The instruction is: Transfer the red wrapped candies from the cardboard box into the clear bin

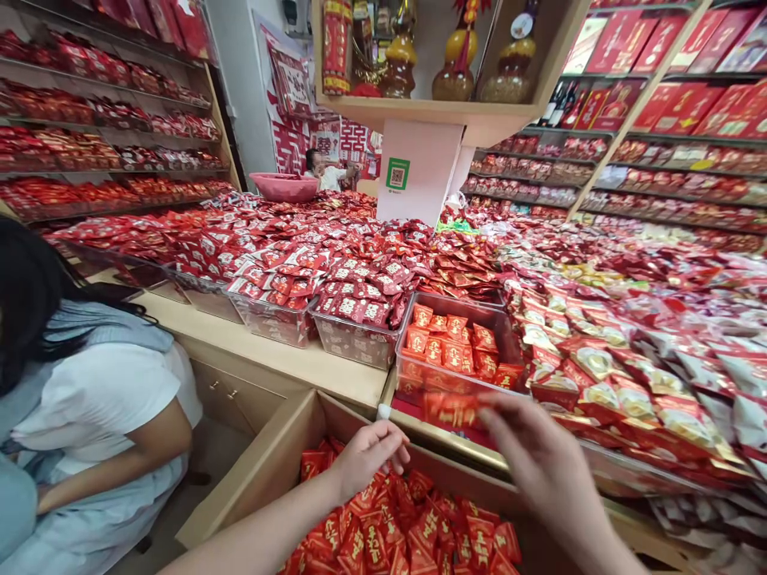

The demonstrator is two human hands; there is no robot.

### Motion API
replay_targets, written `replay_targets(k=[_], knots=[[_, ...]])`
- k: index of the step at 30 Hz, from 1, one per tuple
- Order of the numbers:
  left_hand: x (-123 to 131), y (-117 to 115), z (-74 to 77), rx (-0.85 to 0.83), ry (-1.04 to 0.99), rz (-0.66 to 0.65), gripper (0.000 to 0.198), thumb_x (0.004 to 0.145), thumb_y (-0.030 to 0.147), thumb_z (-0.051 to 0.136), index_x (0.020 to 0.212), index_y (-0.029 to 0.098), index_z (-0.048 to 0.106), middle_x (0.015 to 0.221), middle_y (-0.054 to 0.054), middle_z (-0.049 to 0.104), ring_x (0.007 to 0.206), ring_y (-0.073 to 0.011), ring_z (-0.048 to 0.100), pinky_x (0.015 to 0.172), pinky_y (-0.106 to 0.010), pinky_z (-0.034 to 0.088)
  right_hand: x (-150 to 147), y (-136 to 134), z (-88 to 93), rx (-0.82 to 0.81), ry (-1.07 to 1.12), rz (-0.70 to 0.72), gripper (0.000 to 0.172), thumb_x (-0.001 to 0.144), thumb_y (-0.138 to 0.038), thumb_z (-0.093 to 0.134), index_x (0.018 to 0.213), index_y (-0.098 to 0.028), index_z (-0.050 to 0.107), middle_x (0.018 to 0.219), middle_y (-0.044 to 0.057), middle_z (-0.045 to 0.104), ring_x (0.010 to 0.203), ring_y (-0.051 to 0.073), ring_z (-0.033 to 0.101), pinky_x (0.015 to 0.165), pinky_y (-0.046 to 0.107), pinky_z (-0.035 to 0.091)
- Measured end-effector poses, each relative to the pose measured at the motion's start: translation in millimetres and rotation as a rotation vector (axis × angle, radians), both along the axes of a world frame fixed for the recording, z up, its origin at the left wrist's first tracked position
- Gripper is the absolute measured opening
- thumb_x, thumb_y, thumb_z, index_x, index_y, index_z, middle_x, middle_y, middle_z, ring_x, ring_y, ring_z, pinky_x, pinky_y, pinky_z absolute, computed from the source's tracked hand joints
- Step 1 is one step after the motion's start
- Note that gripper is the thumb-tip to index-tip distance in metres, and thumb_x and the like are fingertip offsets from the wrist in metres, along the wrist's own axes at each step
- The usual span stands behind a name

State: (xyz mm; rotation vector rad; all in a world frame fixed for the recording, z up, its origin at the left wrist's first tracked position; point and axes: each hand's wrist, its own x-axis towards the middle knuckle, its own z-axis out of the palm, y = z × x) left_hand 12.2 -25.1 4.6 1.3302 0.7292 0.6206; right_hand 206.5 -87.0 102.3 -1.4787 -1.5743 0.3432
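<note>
One red packet (447, 410), over the carton's (257, 471) far edge, pinched in your right hand (533, 443); probably light, soft, slick-wrapped, best gripped by one end. Your left hand (370, 455), above the carton, loosely curled; whether it holds anything is unclear.

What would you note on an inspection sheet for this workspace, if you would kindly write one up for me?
Surface: pale wooden counter, lined with plastic bins.
Job's things: red packets in an open cardboard box; similar ones below the rim of the nearest clear bin.
Clutter: neighbouring bins heaped with other packets.
Grips: left grip loosely curled over the box, nothing seen in it; right grip pinches at least one blurred red packet.
Cables: nothing seen.
Surroundings: stocked shelves both sides, QR-code sign ahead, person in pale clothing at left.
</note>
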Motion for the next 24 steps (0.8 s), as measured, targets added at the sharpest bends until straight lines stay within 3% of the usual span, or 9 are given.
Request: replay_targets(k=[3, 5, 11, 16, 20, 24], knots=[[0, -2, -8.8, 0.067, 0.07, -0.029, 0.03, 0.076, 0.043, 0.044, 0.079, 0.013, 0.051, 0.069, -0.002, 0.058, 0.06, -0.0104, 0.053, 0.06, -0.023, 0.04, 4, 38, 44.5, 0.131, -0.263, -0.069, 0.015, 0.076, -0.027, 0.047, 0.085, -0.02, 0.056, 0.082, 0.003, 0.063, 0.07, 0.015, 0.057, 0.065, 0.024, 0.043], [0, -5, -15.9, 0.104, 0.132, -0.049, 0.03, 0.076, 0.042, 0.044, 0.077, 0.013, 0.052, 0.067, -0.001, 0.058, 0.059, -0.0107, 0.053, 0.059, -0.023, 0.04, 2, 66, 55.4, 0.088, -0.421, -0.023, 0.016, 0.077, -0.023, 0.045, 0.085, -0.02, 0.058, 0.081, 0.003, 0.065, 0.072, 0.016, 0.058, 0.067, 0.026, 0.043], [-5, -6, -28.2, 0.279, 0.284, -0.072, 0.024, 0.076, 0.035, 0.043, 0.079, 0.014, 0.055, 0.066, 0.0, 0.059, 0.059, -0.0111, 0.052, 0.056, -0.022, 0.037, -15, 117, 34.8, -0.174, -0.586, 0.201, 0.022, 0.075, -0.017, 0.043, 0.085, -0.019, 0.062, 0.082, 0.005, 0.066, 0.076, 0.017, 0.059, 0.069, 0.026, 0.042], [-8, -5, -23.1, 0.376, 0.358, -0.078, 0.022, 0.074, 0.032, 0.044, 0.08, 0.015, 0.058, 0.063, 0.001, 0.056, 0.056, -0.0095, 0.047, 0.052, -0.019, 0.035, -19, 130, 22.2, -0.265, -0.56, 0.251, 0.02, 0.072, -0.015, 0.045, 0.083, -0.016, 0.063, 0.081, 0.006, 0.066, 0.073, 0.016, 0.058, 0.067, 0.025, 0.041], [-9, -5, -21.1, 0.428, 0.415, -0.116, 0.023, 0.073, 0.031, 0.044, 0.079, 0.015, 0.059, 0.063, 0.001, 0.056, 0.056, -0.0087, 0.045, 0.052, -0.018, 0.034, -16, 138, 20.8, -0.312, -0.524, 0.254, 0.02, 0.071, -0.019, 0.048, 0.088, -0.015, 0.059, 0.067, 0.004, 0.064, 0.061, 0.014, 0.056, 0.057, 0.023, 0.04], [-12, -1, -24.7, 0.441, 0.462, -0.139, 0.023, 0.072, 0.03, 0.044, 0.08, 0.016, 0.059, 0.064, 0.001, 0.056, 0.056, -0.0086, 0.045, 0.051, -0.018, 0.034, -13, 142, 20.1, -0.348, -0.479, 0.287, 0.014, 0.069, -0.021, 0.051, 0.079, -0.015, 0.058, 0.065, 0.002, 0.062, 0.059, 0.013, 0.054, 0.054, 0.021, 0.039]])
